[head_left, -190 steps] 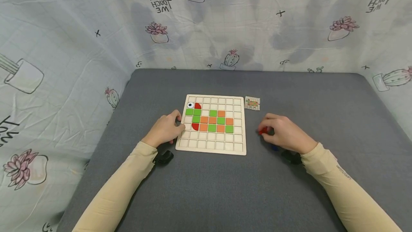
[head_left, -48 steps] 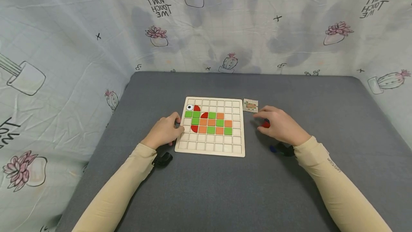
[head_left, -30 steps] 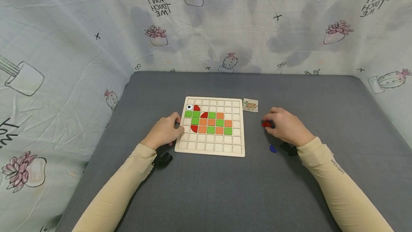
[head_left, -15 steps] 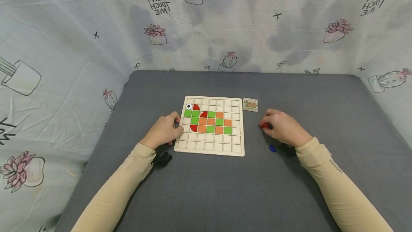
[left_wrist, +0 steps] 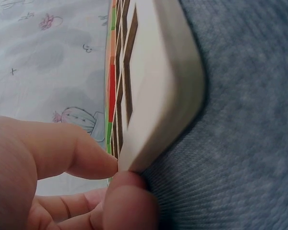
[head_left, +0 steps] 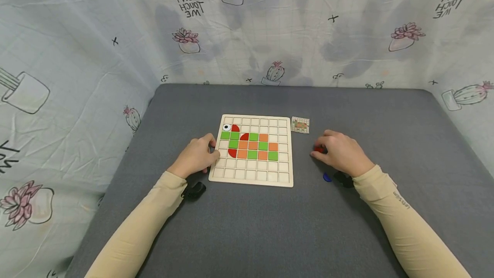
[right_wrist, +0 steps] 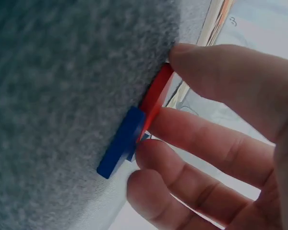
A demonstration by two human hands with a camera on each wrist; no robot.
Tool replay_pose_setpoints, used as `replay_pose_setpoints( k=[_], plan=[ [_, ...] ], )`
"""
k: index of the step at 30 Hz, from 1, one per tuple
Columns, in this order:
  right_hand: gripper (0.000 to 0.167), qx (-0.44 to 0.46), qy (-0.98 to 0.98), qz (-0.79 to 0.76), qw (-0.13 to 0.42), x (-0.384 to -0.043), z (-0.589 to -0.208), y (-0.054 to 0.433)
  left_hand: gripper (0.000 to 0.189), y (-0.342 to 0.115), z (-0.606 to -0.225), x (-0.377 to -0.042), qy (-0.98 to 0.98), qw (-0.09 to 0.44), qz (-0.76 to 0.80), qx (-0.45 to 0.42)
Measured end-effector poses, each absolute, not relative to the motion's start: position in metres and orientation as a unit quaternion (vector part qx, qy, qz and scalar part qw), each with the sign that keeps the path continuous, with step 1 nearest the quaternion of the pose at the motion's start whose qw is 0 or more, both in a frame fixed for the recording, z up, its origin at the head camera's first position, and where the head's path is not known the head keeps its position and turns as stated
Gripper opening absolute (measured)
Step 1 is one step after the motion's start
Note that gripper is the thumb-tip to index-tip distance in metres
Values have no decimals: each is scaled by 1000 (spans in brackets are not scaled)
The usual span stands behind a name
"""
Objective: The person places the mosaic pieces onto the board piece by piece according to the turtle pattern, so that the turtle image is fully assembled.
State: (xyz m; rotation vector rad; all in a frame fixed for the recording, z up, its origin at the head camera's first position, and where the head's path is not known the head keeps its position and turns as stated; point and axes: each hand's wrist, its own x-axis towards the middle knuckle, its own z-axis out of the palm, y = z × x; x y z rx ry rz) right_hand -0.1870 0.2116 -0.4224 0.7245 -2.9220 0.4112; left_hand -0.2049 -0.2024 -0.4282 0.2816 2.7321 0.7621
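A wooden grid board (head_left: 251, 175) lies mid-table, with green and orange squares, red quarter-round pieces (head_left: 245, 137) and an eye tile (head_left: 227, 128) set in it. My left hand (head_left: 195, 154) pinches the board's left edge between thumb and finger, as the left wrist view shows at the pale corner (left_wrist: 156, 91). To the right of the board, my right hand (head_left: 341, 153) has thumb and index finger at a red piece (right_wrist: 157, 96) low on the table, pinching its edges. A blue piece (right_wrist: 120, 143) lies close by, near the other curled fingers. The hand partly hides the red piece.
A small printed pattern card (head_left: 300, 125) lies by the board's upper right corner. In the head view the blue piece (head_left: 327, 177) sits below the right hand. Black wrist cameras (head_left: 196, 190) hang under both wrists. A patterned cloth (head_left: 247, 33) stands behind the grey table (head_left: 247, 235).
Since the oldest frame, a red quarter-round piece has appeared in the board's third column. The right hand has come back to another red piece and shifted slightly there. The left hand stays put.
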Motion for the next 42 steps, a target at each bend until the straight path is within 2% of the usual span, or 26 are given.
replay_pose_setpoints(
  k=[9,18,30,42],
  plan=[
    [9,275,-946,167,31,-188,-422,210,25,-202,-428,-206,948,146,266,95],
    [16,284,-941,181,14,-188,-422,208,25,-201,-426,-206,949,146,264,92],
    [15,285,-939,193,18,-189,-423,204,24,-199,-426,-207,949,146,264,91],
    [9,301,-924,236,22,-212,-415,163,25,-201,-429,-205,948,147,267,88]
  ],
)
